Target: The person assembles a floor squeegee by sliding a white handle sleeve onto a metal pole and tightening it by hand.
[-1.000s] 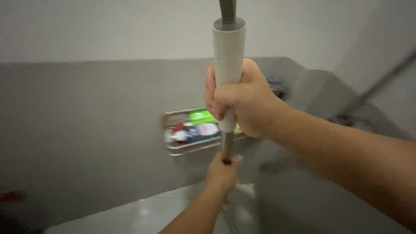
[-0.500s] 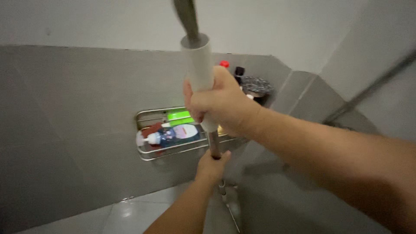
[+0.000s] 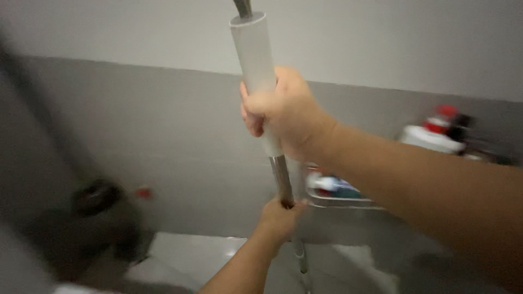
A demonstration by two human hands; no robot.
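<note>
both hands on a long pole in a grey-tiled washroom

seen from above: right hand [image 3: 283,111] wrapped tight round the pale sleeve of a long pole [image 3: 256,60], fingers closed on it near the sleeve's lower end. lower down, left hand [image 3: 279,218] clamped on the bare metal shaft [image 3: 281,179], fingers curled shut around it. pole running nearly upright through the middle of the view, tilted slightly, top end leaning left and out of frame, lower end dropping past the left hand toward the pale floor tile [image 3: 190,256]. long axis lined up through both fists, right hand above and nearer the camera, left hand below and further off. just behind the shaft, fixed to the grey wall, a metal wire shelf [image 3: 338,200] with blurred bottles; further right, a second cluster with a red-capped bottle [image 3: 442,117]. at lower left, a dark blurred shape [image 3: 101,201], too smeared to identify.
</note>
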